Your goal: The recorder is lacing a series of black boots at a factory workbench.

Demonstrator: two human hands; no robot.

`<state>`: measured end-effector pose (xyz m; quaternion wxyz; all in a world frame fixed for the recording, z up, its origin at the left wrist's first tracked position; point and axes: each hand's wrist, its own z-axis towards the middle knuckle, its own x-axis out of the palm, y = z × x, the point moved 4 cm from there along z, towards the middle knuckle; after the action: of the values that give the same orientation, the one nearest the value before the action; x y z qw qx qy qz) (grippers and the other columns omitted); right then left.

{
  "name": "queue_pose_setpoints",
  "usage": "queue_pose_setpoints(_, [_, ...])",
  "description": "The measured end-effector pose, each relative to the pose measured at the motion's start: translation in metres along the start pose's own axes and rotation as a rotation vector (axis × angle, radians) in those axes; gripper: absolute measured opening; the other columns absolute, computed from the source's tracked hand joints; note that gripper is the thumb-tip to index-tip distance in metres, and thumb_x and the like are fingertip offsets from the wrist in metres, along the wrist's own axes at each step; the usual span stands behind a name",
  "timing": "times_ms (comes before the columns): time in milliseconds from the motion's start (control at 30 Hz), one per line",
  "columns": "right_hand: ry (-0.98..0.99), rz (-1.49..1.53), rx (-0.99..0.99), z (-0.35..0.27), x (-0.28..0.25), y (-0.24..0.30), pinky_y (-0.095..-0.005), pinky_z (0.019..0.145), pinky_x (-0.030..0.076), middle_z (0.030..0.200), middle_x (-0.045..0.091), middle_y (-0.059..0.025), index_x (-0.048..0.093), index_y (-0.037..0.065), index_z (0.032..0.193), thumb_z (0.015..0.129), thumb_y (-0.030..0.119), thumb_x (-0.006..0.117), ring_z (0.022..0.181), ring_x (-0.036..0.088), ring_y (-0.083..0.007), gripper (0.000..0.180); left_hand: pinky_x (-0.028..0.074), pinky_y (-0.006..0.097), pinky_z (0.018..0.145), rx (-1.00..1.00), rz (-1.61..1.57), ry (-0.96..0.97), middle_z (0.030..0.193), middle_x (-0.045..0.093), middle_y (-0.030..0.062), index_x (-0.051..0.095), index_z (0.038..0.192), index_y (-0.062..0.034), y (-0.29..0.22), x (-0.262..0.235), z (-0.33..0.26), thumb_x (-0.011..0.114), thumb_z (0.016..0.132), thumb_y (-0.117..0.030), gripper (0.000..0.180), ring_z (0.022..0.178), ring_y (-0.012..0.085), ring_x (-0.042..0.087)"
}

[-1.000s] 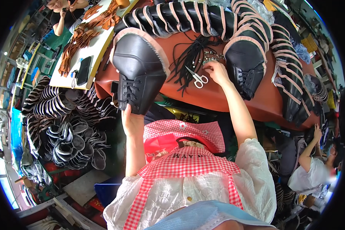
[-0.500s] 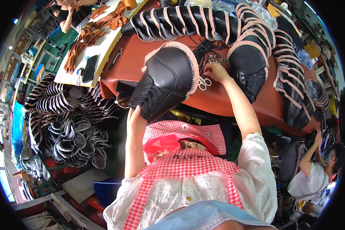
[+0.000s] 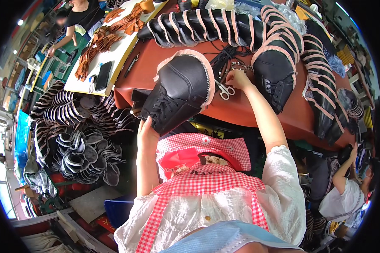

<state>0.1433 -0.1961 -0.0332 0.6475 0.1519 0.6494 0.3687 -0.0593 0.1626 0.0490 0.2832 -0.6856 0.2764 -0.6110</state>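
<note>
My left hand (image 3: 147, 131) grips a black leather shoe upper (image 3: 182, 86) by its lower end. This upper is laced and has a pale pink zigzag-edged strip around its wide rim; it is tilted over the table's near edge. My right hand (image 3: 239, 79) is on the table with its fingers pinched together beside a small heap of shiny bits (image 3: 240, 66). What the fingertips hold, if anything, is too small to make out. White-handled scissors (image 3: 226, 91) lie just left of that hand. Black laces (image 3: 227, 55) are bunched behind it.
Another laced upper (image 3: 274, 65) fronts a nested row on the right. More nested uppers (image 3: 207, 26) line the back of the red-brown table (image 3: 257, 110). A white board (image 3: 82, 82) bears brown leather strips (image 3: 88, 55) and a phone (image 3: 103, 76). Piled uppers (image 3: 86, 152) lie lower left.
The shoe upper in my left hand has shifted slightly left. My right hand remains by the shiny bits, and more of the scissors shows. The person at the upper left has lowered an arm.
</note>
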Motion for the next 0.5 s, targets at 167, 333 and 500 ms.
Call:
queue_pose_setpoints(167, [0.114,-0.306,0.059,0.007,-0.008,0.012,-0.0321,0.058,0.048,0.07,0.065,-0.0124,0.069,0.003,0.078,0.067,0.012,0.074,0.061,0.061,-0.0173,0.015,0.039,0.029,0.096,-0.052,0.146,-0.148,0.123,0.055,0.0077,0.047,0.129,-0.0019,-0.005,-0.003,0.003,0.053,0.09,-0.012,0.041,0.112,0.0163,0.052])
queue_pose_setpoints(333, [-0.065,0.495,0.074,-0.007,-0.061,0.071,-0.0204,0.052,0.043,0.077,0.067,-0.0037,0.067,0.001,0.093,0.079,0.012,0.069,0.056,0.053,-0.0058,0.018,0.036,0.027,0.096,-0.111,0.477,0.024,0.119,0.057,0.0065,0.047,0.127,0.0008,-0.008,0.02,0.006,0.055,0.089,-0.015,0.041,0.109,0.0147,0.051])
queue_pose_setpoints(500, [0.122,0.729,-0.091,-0.061,-0.051,0.196,-0.0183,0.052,0.041,0.08,0.066,-0.0038,0.066,-0.002,0.097,0.083,0.005,0.064,0.058,0.052,-0.0046,0.016,0.038,0.028,0.095,-0.12,0.725,0.267,0.114,0.058,0.0093,0.046,0.122,0.0049,0.003,0.051,0.014,0.054,0.091,-0.017,0.039,0.105,0.0147,0.051])
